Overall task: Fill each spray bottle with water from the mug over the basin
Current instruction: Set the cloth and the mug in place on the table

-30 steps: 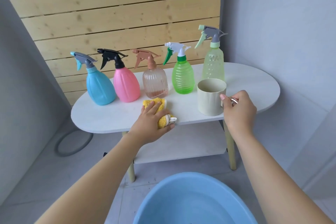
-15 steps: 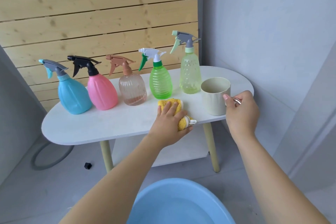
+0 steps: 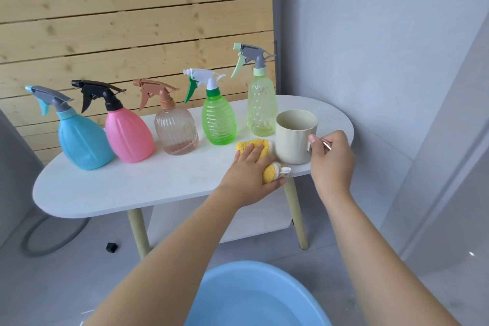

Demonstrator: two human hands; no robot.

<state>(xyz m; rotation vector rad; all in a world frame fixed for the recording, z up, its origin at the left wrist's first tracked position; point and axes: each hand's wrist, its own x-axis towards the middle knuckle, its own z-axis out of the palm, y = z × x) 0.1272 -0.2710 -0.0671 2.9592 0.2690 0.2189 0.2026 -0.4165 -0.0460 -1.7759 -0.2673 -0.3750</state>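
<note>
Several spray bottles stand in a row on the white oval table [image 3: 119, 188]: blue [image 3: 82, 138], pink [image 3: 128, 135], clear brown-capped [image 3: 176, 131], green [image 3: 219, 120] and tall pale green [image 3: 262, 105]. A cream mug [image 3: 293, 140] stands at the table's right end. My right hand [image 3: 330, 159] grips the mug's handle. My left hand [image 3: 251, 175] presses flat on a yellow cloth [image 3: 255, 147] just left of the mug, thumb hooked under the cloth's near end. A blue basin [image 3: 254, 296] sits on the floor below me.
A wooden slat wall rises behind the table and a grey wall to the right. A grey hose [image 3: 50, 238] coils on the floor at left, near a small black cap [image 3: 111, 247]. The table has a lower shelf [image 3: 211, 222] and slanted legs.
The cloth under my left hand has slid right, up against the mug. The view has shifted, so the table sits further left. My right hand keeps its hold on the mug handle.
</note>
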